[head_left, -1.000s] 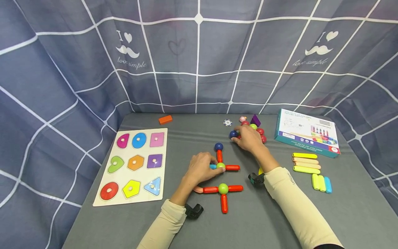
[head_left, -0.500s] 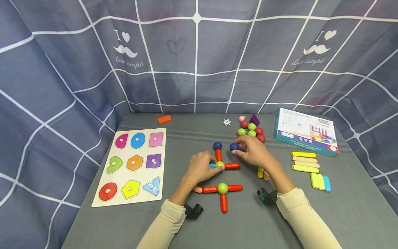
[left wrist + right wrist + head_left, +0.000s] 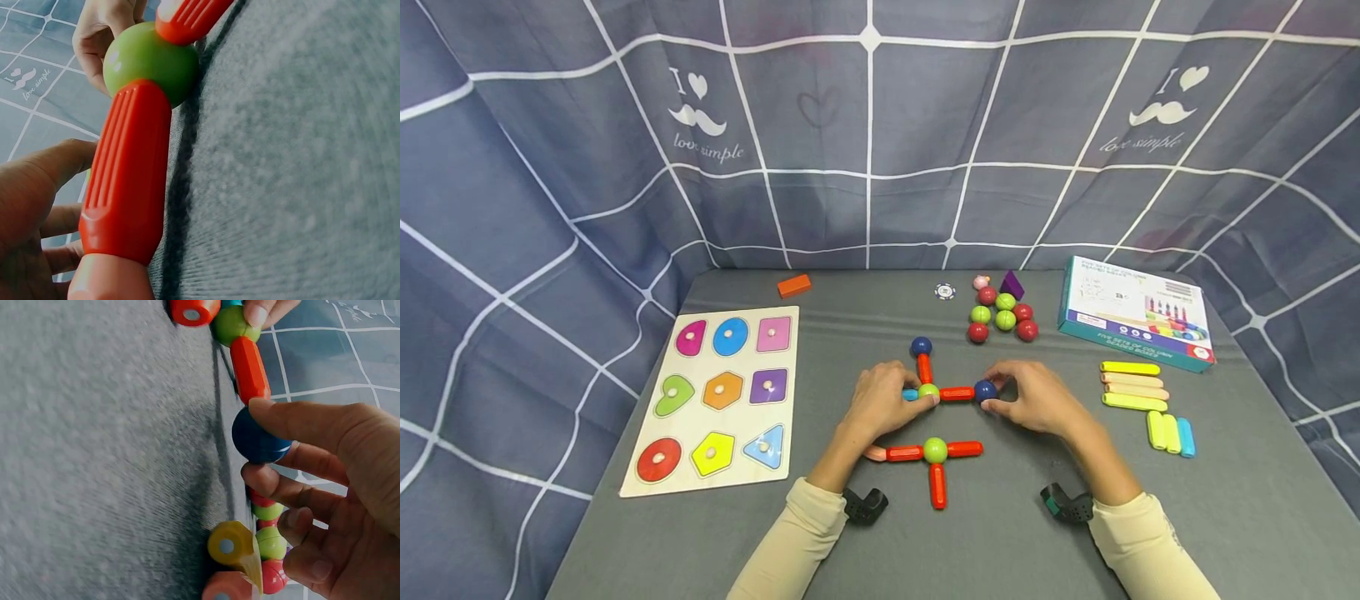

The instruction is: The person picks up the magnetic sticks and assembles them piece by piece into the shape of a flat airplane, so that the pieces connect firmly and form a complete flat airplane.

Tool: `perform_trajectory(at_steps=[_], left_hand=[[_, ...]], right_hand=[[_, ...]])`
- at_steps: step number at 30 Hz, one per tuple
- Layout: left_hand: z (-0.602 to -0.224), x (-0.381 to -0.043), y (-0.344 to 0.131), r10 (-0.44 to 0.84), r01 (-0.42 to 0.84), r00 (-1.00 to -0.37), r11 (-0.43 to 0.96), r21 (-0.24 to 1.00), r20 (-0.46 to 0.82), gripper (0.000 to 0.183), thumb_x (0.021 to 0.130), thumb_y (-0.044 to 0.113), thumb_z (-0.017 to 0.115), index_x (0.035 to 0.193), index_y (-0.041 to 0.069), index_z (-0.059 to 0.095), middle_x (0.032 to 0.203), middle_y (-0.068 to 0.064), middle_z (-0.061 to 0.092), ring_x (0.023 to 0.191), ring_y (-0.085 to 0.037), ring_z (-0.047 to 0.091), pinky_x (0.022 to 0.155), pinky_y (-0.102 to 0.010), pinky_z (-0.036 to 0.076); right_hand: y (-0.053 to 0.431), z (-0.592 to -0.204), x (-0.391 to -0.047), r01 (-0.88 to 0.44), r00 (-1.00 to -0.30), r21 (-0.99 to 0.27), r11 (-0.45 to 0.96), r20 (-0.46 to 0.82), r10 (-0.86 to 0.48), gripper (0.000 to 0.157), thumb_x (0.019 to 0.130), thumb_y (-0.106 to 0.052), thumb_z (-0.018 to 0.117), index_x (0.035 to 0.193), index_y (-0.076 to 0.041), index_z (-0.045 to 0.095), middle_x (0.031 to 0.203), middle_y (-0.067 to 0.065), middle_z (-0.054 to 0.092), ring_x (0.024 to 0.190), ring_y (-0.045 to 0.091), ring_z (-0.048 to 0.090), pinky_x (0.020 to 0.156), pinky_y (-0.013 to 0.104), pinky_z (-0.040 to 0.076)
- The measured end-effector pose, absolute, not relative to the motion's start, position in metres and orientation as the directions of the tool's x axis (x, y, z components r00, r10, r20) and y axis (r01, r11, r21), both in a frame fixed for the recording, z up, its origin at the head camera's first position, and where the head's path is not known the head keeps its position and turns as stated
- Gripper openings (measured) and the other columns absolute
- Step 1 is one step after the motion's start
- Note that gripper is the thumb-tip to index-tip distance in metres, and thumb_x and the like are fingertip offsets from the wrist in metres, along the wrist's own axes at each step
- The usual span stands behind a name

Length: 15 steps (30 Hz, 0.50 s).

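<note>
Two hands of mine are working over the grey cloth table (image 3: 1000, 533). My left hand (image 3: 883, 398) pinches a glossy lime-green ball (image 3: 928, 392), its thumb on the near side of it. From this ball, a glossy blue rod (image 3: 910, 394) goes to the left, partly under my fingers. A ridged red rod (image 3: 924, 368) goes to the far side and bears a glossy dark blue ball (image 3: 921, 347) at its end. Another ridged red rod (image 3: 957, 393) points to the right.

My right hand (image 3: 1033, 397) grasps a second dark blue ball (image 3: 985, 391) between the thumb and the fingers, at the right end of this rod. A fingertip covers part of the meeting place, so I cannot tell if they are fully joined.

Just nearer to me lies a similar figure: a second lime-green ball (image 3: 935, 451) with three red rods (image 3: 937, 487), and a peach piece (image 3: 876, 453) at its left end.

Farther to the right there is a group of red and lime-green balls (image 3: 1005, 320), and then a white and teal cardboard box (image 3: 1138, 312). On the left lies a pale flat puzzle board (image 3: 700, 479) with nine coloured shapes.
</note>
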<state>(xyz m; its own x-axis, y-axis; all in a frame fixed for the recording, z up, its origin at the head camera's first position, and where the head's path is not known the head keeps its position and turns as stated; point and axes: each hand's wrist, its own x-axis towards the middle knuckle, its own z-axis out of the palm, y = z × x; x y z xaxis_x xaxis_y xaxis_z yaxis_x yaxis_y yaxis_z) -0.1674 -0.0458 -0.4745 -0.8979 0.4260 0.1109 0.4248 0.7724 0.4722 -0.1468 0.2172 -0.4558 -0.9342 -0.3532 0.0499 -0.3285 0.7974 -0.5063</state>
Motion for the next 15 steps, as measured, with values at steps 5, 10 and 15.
perform_trajectory(at_steps=[5, 10, 15], left_hand=[[-0.474, -0.168, -0.045, 0.429, 0.43, -0.896, 0.773, 0.467, 0.116, 0.034, 0.078, 0.054, 0.07, 0.083, 0.02, 0.073, 0.082, 0.007, 0.063, 0.075, -0.011, 0.055, 0.069, -0.036, 0.039], [-0.473, -0.168, -0.046, 0.431, 0.434, -0.894, 0.77, 0.467, 0.12, 0.034, 0.077, 0.053, 0.071, 0.083, 0.02, 0.074, 0.081, 0.007, 0.062, 0.075, -0.011, 0.055, 0.068, -0.036, 0.039], [-0.473, -0.167, -0.047, 0.436, 0.436, -0.892, 0.766, 0.473, 0.117, 0.033, 0.077, 0.053, 0.071, 0.082, 0.02, 0.073, 0.08, 0.007, 0.062, 0.075, -0.011, 0.054, 0.068, -0.035, 0.039]], right_hand=[[0.216, -0.459, -0.145, -0.31, -0.94, -0.515, 0.799, 0.04, -0.339, 0.035, 0.073, -0.03, 0.082, 0.101, -0.016, 0.069, 0.081, -0.007, 0.062, 0.077, 0.015, 0.057, 0.069, 0.035, 0.042], [0.226, -0.46, -0.143, -0.304, -0.941, -0.545, 0.781, 0.041, -0.337, 0.038, 0.076, -0.031, 0.08, 0.108, -0.014, 0.068, 0.087, -0.004, 0.064, 0.073, 0.014, 0.056, 0.066, 0.033, 0.043], [0.25, -0.454, -0.138, -0.278, -0.956, -0.576, 0.769, 0.09, -0.279, 0.027, 0.082, -0.017, 0.076, 0.107, -0.013, 0.069, 0.093, -0.001, 0.067, 0.06, 0.013, 0.052, 0.055, 0.029, 0.039]])
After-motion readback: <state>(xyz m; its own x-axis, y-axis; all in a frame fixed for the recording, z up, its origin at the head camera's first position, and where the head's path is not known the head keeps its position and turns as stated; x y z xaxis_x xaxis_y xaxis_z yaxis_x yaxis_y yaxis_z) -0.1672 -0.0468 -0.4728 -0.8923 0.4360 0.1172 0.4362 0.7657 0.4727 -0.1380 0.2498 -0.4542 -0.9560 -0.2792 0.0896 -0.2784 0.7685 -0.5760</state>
